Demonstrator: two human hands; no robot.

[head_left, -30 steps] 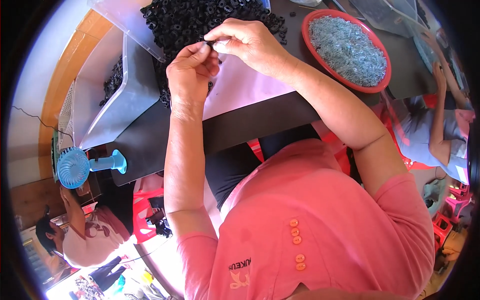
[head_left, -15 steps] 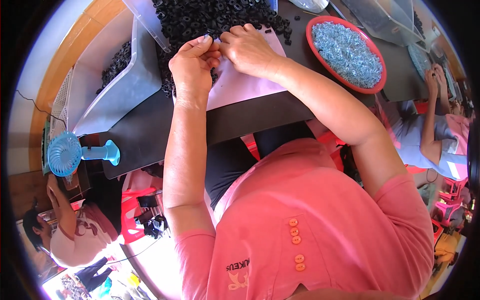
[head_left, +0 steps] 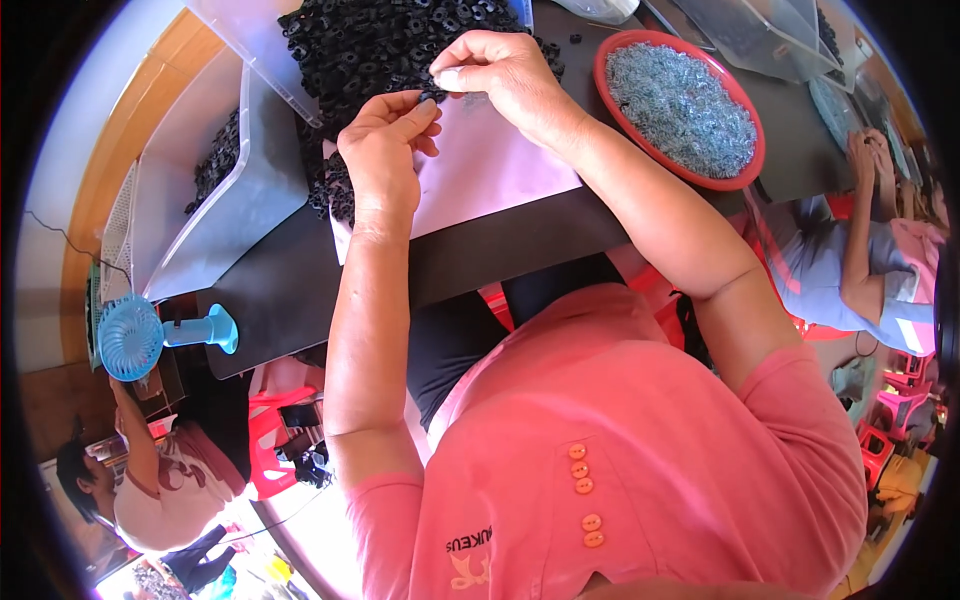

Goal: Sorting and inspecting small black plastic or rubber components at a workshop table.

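Observation:
Over the near edge of the black pile, my two hands meet at their fingertips. My left hand [head_left: 383, 145] is closed in a pinch on a small black plastic part [head_left: 431, 95], of which only a bit shows. Just beside it, my right hand [head_left: 515, 88] has thumb and forefinger pressed together at the same part. Whatever lies between those right fingertips is too small to make out. Beneath the hands lies a pale pink sheet [head_left: 500, 190]. A heap of like black plastic parts [head_left: 365, 55] spreads beyond and to the left of them.
A red bowl [head_left: 757, 160] of small clear bluish pieces [head_left: 685, 110] stands to the right. Left is a translucent bin [head_left: 268, 180] holding black parts; a blue fan [head_left: 130, 338] sits by the dark table's [head_left: 275, 275] left edge. Co-workers are at far left [head_left: 185, 475] and right [head_left: 850, 260].
My right hand has turned and lifted a little, so its thumb now shows against the forefinger. The black part in my left fingers has come into sight. The whole view has shifted slightly.

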